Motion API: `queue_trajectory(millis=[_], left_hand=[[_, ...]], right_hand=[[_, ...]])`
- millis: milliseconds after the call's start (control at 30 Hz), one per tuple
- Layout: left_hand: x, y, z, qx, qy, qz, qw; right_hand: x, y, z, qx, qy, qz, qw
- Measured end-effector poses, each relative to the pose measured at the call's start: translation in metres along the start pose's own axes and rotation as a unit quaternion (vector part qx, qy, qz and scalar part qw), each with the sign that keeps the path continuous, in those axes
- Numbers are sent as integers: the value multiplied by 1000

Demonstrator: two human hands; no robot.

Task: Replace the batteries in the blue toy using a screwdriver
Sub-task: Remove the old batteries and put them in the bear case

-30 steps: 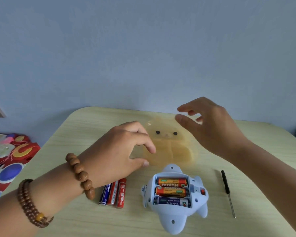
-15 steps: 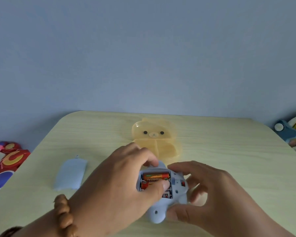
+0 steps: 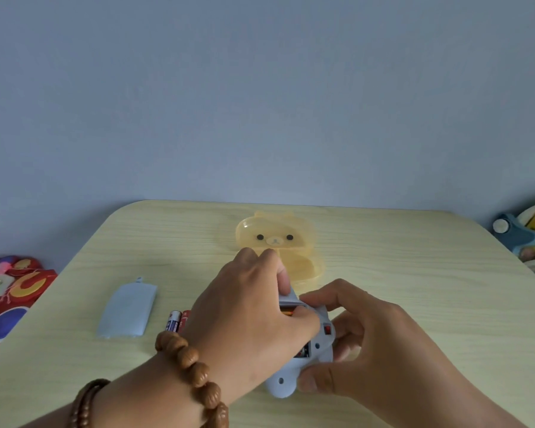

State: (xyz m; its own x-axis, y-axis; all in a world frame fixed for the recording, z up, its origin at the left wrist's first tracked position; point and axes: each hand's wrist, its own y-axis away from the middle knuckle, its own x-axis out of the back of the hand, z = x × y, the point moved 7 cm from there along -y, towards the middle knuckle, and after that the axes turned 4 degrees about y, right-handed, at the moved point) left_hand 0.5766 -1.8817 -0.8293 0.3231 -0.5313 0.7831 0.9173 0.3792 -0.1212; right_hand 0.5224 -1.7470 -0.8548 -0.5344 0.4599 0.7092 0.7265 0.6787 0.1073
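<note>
The blue toy (image 3: 317,350) lies belly-up near the table's front edge, its battery bay open. My right hand (image 3: 365,341) grips its right side and tail. My left hand (image 3: 250,313) covers the bay, thumb pressing on a battery (image 3: 288,311) inside; only slivers of orange and dark cells show. The pale blue battery cover (image 3: 127,307) lies flat at the left. Spare batteries (image 3: 177,321) peek out beside my left wrist. The screwdriver is hidden from view.
A yellow bear-shaped plastic box (image 3: 278,242) sits just behind the toy. The wooden table (image 3: 414,273) has rounded far corners. Colourful toys (image 3: 10,291) lie beyond the left edge, and more clutter (image 3: 525,236) beyond the right.
Both hands came down from the bear box onto the toy. The right hand now holds it and the left thumb works inside the bay. The view shifted, revealing the cover.
</note>
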Motion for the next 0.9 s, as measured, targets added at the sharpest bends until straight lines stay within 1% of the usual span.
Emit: queue_trajectory(millis=[267,433,533,667,900], left_hand=[[-4,-3,2,5,33,-1,999],[-2,3,4,-43,43,-8,998],[-1,8,6,-82,32,-2,996],[1,12,8,-129,3,-27,991],[4,8,0,-141,7,-39,989]], right_hand=[[0,2,-1,2,-13,6,1000],[0,2,0,-3,-28,7,1000],[0,2,0,-5,-35,5,999],[0,3,0,-8,-35,2,999],[0,3,-2,-13,-23,7,1000]])
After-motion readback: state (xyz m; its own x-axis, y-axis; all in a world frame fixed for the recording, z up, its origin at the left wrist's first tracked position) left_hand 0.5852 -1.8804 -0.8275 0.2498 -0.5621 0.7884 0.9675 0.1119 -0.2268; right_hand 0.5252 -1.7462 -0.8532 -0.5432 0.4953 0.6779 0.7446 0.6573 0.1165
